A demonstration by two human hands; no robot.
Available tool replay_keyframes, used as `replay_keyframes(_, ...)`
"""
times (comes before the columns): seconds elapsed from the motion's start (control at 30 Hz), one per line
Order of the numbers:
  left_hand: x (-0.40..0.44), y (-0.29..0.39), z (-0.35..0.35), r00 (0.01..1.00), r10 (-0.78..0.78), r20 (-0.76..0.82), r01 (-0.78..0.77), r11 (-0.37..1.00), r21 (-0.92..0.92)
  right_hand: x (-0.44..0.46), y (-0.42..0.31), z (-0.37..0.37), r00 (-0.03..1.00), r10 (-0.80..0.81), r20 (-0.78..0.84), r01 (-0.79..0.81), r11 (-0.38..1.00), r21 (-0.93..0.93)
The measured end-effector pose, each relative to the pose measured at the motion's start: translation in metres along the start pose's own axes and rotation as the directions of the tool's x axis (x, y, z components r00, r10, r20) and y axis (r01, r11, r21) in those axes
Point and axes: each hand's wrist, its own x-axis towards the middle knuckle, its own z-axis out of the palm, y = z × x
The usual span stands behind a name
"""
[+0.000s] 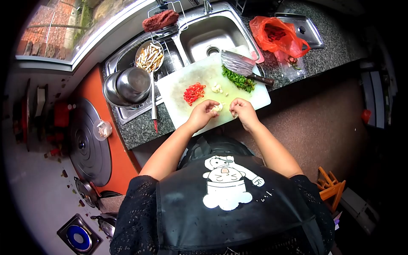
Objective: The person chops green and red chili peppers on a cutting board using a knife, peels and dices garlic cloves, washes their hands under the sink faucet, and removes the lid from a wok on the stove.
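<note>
Over the near edge of a white cutting board (170,87), my left hand (203,114) pinches a pale garlic bulb (217,107) between thumb and fingers. My right hand (243,113) is just to its right, fingertips closed together on something small that I cannot make out. Several peeled garlic cloves (217,88) lie on the board beyond my hands. Chopped red chili (194,93) is heaped to the left, and chopped green herbs (238,80) are piled at the right. A cleaver (244,67) rests across the board's far right corner, its dark handle pointing right.
Behind the board is a steel sink (212,36). At left stand metal bowls (131,85) and a long-handled strainer of cut pale strips (149,57). A red plastic bag (278,36) sits on the granite counter (340,44) by a metal tray lid (304,29).
</note>
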Motion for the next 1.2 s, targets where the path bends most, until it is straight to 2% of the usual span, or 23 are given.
replay_keyframes(0.1, 0.014, -0.014, 0.004, 0.996, 0.004, -0.088, 0.007, 0.992, 0.124, -0.003, -0.003, -0.007, 0.99, 0.123, -0.067, -0.113, 0.985, 0.13)
replay_keyframes(0.17, 0.028, -0.027, 0.01, 0.991, 0.03, -0.129, -0.004, 0.981, 0.192, -0.006, -0.002, -0.01, 0.984, 0.165, -0.065, -0.156, 0.98, 0.126)
replay_keyframes(0.27, 0.03, -0.008, 0.022, 0.991, -0.007, -0.134, 0.013, 0.999, 0.043, -0.009, -0.002, -0.01, 0.979, 0.193, -0.067, -0.182, 0.973, 0.142)
replay_keyframes(0.37, 0.036, -0.004, 0.023, 0.993, -0.001, -0.116, -0.002, 1.0, -0.021, -0.008, 0.006, -0.013, 0.979, 0.183, -0.088, -0.171, 0.977, 0.128)
replay_keyframes(0.5, 0.049, 0.006, 0.015, 0.988, 0.01, -0.153, -0.018, 0.999, -0.051, -0.009, 0.005, -0.013, 0.977, 0.173, -0.125, -0.158, 0.98, 0.122)
replay_keyframes(0.63, 0.061, 0.018, 0.001, 0.986, 0.021, -0.164, -0.029, 0.999, -0.045, -0.009, 0.01, -0.018, 0.985, 0.124, -0.12, -0.122, 0.992, 0.026)
replay_keyframes(0.73, 0.066, 0.021, -0.006, 0.984, 0.118, -0.137, -0.106, 0.99, 0.092, -0.007, 0.018, -0.02, 0.989, 0.083, -0.125, -0.09, 0.995, -0.046)
replay_keyframes(0.8, 0.065, 0.023, -0.012, 0.977, 0.129, -0.169, -0.111, 0.988, 0.111, -0.008, 0.018, -0.019, 0.99, 0.065, -0.129, -0.074, 0.995, -0.069)
replay_keyframes(0.9, 0.061, 0.023, -0.02, 0.945, 0.235, -0.228, -0.182, 0.955, 0.233, -0.007, 0.017, -0.018, 0.98, 0.15, -0.13, -0.153, 0.988, -0.016)
replay_keyframes(1.0, 0.055, 0.015, -0.019, 0.946, 0.171, -0.276, -0.061, 0.928, 0.367, -0.007, 0.017, -0.018, 0.978, 0.155, -0.136, -0.158, 0.987, -0.011)
replay_keyframes(1.1, 0.053, 0.016, -0.003, 0.925, 0.323, -0.201, -0.137, 0.775, 0.617, -0.007, 0.018, -0.016, 0.979, 0.133, -0.157, -0.135, 0.991, -0.002)
replay_keyframes(1.2, 0.059, 0.019, 0.018, 0.904, 0.417, -0.093, -0.202, 0.61, 0.766, -0.008, 0.017, -0.015, 0.985, 0.102, -0.138, -0.105, 0.994, -0.015)
